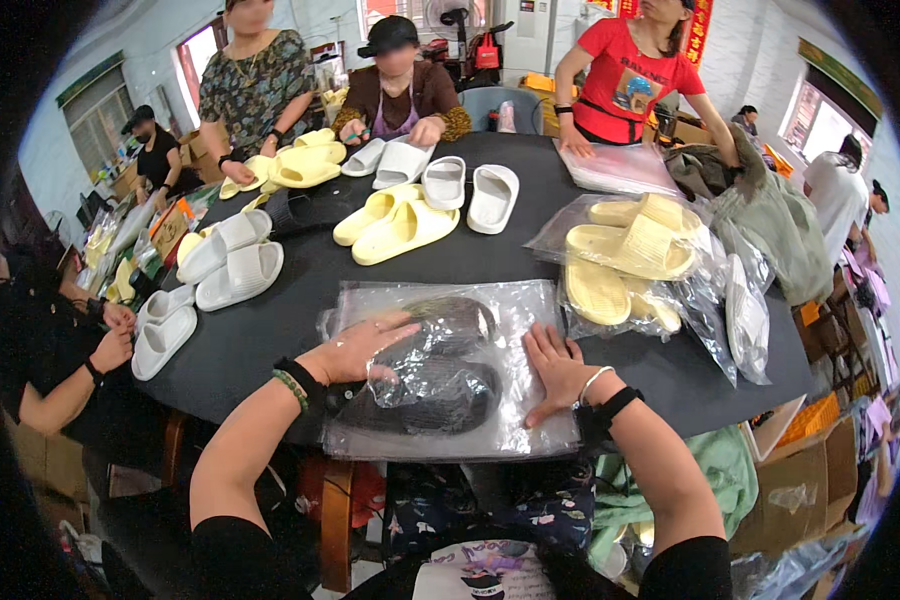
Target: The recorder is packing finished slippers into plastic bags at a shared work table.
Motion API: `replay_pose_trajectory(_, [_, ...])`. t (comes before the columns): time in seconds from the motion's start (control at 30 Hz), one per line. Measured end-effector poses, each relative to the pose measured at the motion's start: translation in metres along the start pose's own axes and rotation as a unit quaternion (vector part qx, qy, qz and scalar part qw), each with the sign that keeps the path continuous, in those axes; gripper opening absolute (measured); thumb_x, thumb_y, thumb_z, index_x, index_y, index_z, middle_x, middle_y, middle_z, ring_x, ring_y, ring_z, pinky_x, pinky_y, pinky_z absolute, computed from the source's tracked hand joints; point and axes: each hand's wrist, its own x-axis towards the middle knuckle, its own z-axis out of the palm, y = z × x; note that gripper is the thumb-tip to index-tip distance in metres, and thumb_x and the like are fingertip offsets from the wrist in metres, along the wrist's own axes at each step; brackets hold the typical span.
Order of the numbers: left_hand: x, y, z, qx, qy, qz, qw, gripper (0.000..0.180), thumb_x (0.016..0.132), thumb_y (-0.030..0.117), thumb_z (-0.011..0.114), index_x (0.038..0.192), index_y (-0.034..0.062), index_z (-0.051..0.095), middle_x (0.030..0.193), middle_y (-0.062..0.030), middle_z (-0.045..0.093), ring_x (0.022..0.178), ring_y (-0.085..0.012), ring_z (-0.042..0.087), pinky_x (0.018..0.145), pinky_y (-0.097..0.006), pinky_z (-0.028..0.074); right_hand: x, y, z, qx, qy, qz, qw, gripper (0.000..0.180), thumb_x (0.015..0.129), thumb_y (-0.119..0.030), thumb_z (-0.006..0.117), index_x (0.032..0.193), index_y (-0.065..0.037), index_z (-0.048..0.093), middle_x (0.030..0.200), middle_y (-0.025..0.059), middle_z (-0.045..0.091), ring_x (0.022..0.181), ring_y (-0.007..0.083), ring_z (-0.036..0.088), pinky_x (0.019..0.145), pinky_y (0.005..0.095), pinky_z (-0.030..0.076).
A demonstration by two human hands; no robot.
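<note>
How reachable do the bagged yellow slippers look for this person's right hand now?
Probably yes: the right hand lies open on the clear bag, near the bagged yellow slippers, and nothing solid seems to stand between, though plastic wrapping covers them.

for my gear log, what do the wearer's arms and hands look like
The left hand has a black wristband and green beaded bracelet; the right hand has a thin whitish bangle and another black wristband. Both are gloveless, with short black sleeves.
</note>
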Motion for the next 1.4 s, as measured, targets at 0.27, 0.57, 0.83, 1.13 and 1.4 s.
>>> replay_pose_trajectory(0.27, [0.036, 0.01, 0.02, -0.006, -0.044, -0.057, 0.997, 0.045, 0.085, 0.037, 0.074, 0.11, 0.0004, 0.066, 0.121, -0.0227, 0.063, 0.118, -0.0403, 0.056, 0.102, -0.046, 0.045, 0.0, 0.003, 0.004, 0.015, 0.011, 0.0, 1.0, 0.155, 0.049, -0.074, 0.082, 0.156, 0.001, 0.0, 0.163, 0.0279, -0.003, 0.151, 0.0444, -0.006, 0.119, 0.0583, 0.004])
replay_pose_trajectory(0.57, [0.015, 0.0, -0.009, 0.085, 0.053, 0.011, 0.995, 0.024, 0.078, 0.025, 0.077, 0.075, 0.0034, 0.066, 0.098, -0.0197, 0.064, 0.102, -0.0392, 0.058, 0.093, -0.049, 0.045, 0.001, 0.001, 0.005, 0.015, 0.015, 0.01, 1.0, 0.155, 0.048, -0.075, 0.082, 0.156, 0.001, 0.0, 0.163, 0.0262, -0.002, 0.151, 0.0428, -0.006, 0.119, 0.0583, 0.004])
replay_pose_trajectory(0.83, [-0.002, -0.018, 0.006, -0.008, 0.06, -0.114, 0.992, 0.028, 0.074, 0.024, 0.073, 0.084, 0.0004, 0.063, 0.089, -0.0225, 0.065, 0.093, -0.0399, 0.062, 0.082, -0.046, 0.049, 0.001, 0.004, 0.009, 0.02, 0.025, 0.018, 0.999, 0.155, 0.048, -0.076, 0.081, 0.156, 0.001, 0.002, 0.163, 0.0264, -0.002, 0.151, 0.0423, -0.006, 0.119, 0.0589, 0.005])
replay_pose_trajectory(1.13, [0.002, -0.008, 0.013, 0.042, 0.054, -0.213, 0.975, 0.024, 0.072, 0.021, 0.073, 0.081, -0.0001, 0.065, 0.092, -0.0231, 0.065, 0.094, -0.0392, 0.063, 0.081, -0.046, 0.05, -0.02, -0.025, -0.009, 0.001, 0.044, 0.017, 0.999, 0.15, 0.053, -0.074, 0.08, 0.156, 0.001, 0.002, 0.163, 0.0269, 0.0, 0.151, 0.0452, -0.004, 0.119, 0.0588, 0.011])
replay_pose_trajectory(1.4, [-0.054, -0.034, -0.009, 0.047, 0.114, -0.142, 0.982, 0.026, 0.071, 0.026, 0.074, 0.076, 0.0016, 0.065, 0.086, -0.0199, 0.064, 0.086, -0.0393, 0.061, 0.074, -0.047, 0.048, -0.029, -0.035, 0.022, -0.024, 0.036, -0.029, 0.999, 0.146, 0.058, -0.083, 0.071, 0.156, 0.002, 0.004, 0.162, 0.0284, 0.001, 0.151, 0.0446, -0.002, 0.12, 0.0561, 0.008])
